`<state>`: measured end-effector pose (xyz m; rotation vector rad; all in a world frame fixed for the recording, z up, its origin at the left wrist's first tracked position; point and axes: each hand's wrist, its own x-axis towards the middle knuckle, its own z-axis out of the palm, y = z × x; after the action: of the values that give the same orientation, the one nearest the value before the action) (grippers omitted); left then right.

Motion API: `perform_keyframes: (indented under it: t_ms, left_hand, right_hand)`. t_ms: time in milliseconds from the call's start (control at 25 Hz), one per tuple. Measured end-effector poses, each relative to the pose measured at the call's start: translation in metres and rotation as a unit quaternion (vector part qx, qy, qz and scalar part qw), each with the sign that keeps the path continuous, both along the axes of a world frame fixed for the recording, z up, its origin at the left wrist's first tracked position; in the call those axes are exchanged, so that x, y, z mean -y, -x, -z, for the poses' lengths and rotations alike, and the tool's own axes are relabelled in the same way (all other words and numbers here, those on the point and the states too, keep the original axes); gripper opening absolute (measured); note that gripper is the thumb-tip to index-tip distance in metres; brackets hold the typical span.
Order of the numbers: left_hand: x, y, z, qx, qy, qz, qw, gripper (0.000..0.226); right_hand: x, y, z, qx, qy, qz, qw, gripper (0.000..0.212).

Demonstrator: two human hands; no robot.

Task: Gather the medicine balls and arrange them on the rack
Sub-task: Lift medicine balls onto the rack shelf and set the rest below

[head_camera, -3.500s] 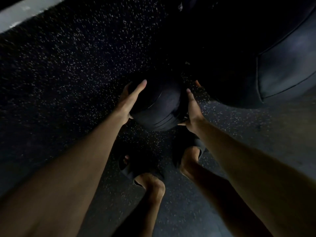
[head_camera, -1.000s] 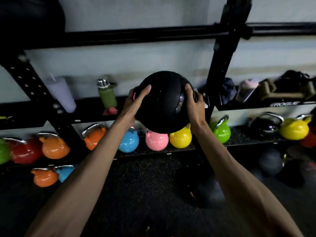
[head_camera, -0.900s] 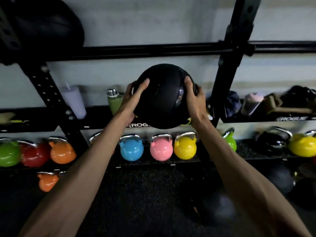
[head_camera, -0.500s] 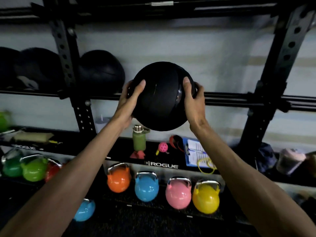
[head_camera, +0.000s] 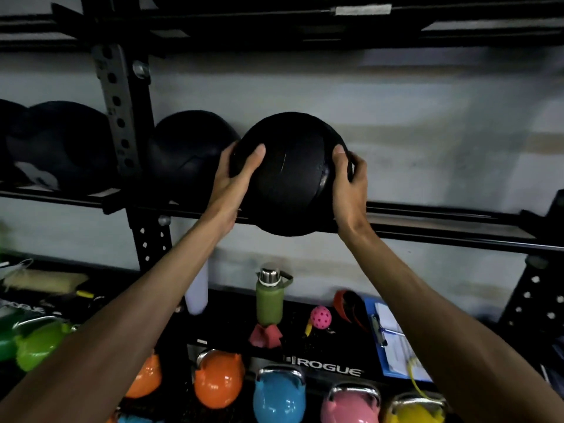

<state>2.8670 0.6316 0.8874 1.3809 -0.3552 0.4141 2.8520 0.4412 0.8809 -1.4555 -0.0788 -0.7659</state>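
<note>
This is a gym: a tall black metal rack point(head_camera: 122, 117) holds round black medicine balls point(head_camera: 189, 154) above bright coloured kettlebells point(head_camera: 279, 401).

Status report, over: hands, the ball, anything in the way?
Left hand and right hand both grip the medicine ball. Ball at the rack rail, beside a stored ball. Nothing else in the way.

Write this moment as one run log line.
phase: placing | medicine ball: at rack rails, beside stored ball | left hand: grips ball | right hand: grips ball
</note>
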Motion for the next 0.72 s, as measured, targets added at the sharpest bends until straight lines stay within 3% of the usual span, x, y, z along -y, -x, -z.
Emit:
perform_keyframes:
  t_ms: [240, 320, 440, 520, 720]
  left_hand:
    - [-0.004, -0.060, 0.003, -0.029, 0.017, -0.024, 0.999, 0.077]
    - [-0.001, -0.076, -0.002, -0.022, -0.025, -0.082, 0.996, 0.076]
    - [0.011, -0.100, -0.012, 0.092, -0.094, -0.198, 0.971, 0.050]
    - [0.020, -0.112, -0.013, 0.157, -0.125, -0.202, 0.959, 0.042]
    - [0.024, -0.154, -0.008, 0.151, -0.222, -0.170, 0.948, 0.042]
  right_hand:
    - [-0.007, -0.065, -0.011, -0.001, 0.006, 0.035, 0.999, 0.055]
    - [-0.007, -0.079, -0.008, 0.020, 0.027, 0.032, 0.999, 0.051]
    - [-0.004, -0.101, 0.001, 0.041, 0.062, 0.032, 0.997, 0.049]
    - [0.001, -0.113, 0.004, 0.024, 0.053, 0.031, 0.998, 0.049]
    - [0.014, -0.140, 0.016, -0.031, 0.073, 0.022, 0.997, 0.054]
